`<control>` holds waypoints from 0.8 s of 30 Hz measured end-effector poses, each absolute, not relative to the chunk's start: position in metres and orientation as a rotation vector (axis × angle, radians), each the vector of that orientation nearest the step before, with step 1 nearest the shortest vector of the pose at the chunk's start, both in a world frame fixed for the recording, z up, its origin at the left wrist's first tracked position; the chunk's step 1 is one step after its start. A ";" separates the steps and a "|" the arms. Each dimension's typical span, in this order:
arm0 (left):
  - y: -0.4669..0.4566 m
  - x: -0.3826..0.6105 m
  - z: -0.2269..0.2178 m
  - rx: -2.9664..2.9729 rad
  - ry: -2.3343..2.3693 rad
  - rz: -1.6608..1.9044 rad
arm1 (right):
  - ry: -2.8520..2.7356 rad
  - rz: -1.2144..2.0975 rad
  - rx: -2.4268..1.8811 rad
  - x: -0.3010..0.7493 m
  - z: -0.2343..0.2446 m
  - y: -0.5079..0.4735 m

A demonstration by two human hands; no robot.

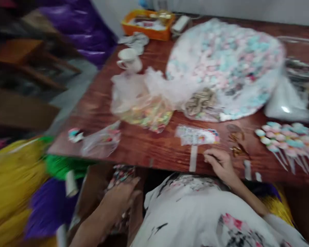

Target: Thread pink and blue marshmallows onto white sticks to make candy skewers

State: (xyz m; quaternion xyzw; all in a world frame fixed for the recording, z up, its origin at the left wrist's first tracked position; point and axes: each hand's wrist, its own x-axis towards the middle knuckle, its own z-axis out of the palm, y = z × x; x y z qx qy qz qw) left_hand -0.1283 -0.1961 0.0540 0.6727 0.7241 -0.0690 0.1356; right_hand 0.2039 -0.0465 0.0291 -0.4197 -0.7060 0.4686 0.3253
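My left hand [122, 195] is below the table's front edge, over a cardboard box [86, 195] of small mixed-colour pieces [122, 173]. It is blurred, but its fingers look apart and nothing shows in them. On the table, my right hand [220, 163] is closed, thumb and fingertips together; whatever they may hold is too small to make out. Just left of it lies a pale flat strip [193, 158], below a clear packet [195, 135] with small coloured pieces. Brown-gold twisted pieces [237, 142] lie on its other side.
Across the table [90, 113] are a big round bag of pastel pieces [221, 65], a plastic bag of colourful bits [144, 109], a white mug [130, 60] and an orange basket [146, 31]. Pastel balls on sticks [285, 137] lie right. Yellow bundles [12, 178] stand left.
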 end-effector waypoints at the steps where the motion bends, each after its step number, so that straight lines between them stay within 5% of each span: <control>1: -0.178 -0.118 0.050 2.108 1.988 -0.016 | -1.889 1.176 -1.065 0.200 0.029 -0.048; 4: -0.108 -0.059 0.052 2.526 1.634 0.360 | -2.088 0.883 -0.923 0.194 0.026 -0.056; 10: -0.005 0.053 0.051 2.827 1.410 -0.020 | -2.175 0.367 -1.214 0.243 0.018 -0.083; 19: 0.021 0.036 0.011 2.959 1.435 0.072 | -1.619 -0.273 -2.015 0.393 0.034 -0.057; 24: 0.021 0.030 0.006 2.989 1.481 0.240 | -1.582 -0.369 -2.250 0.419 0.033 -0.031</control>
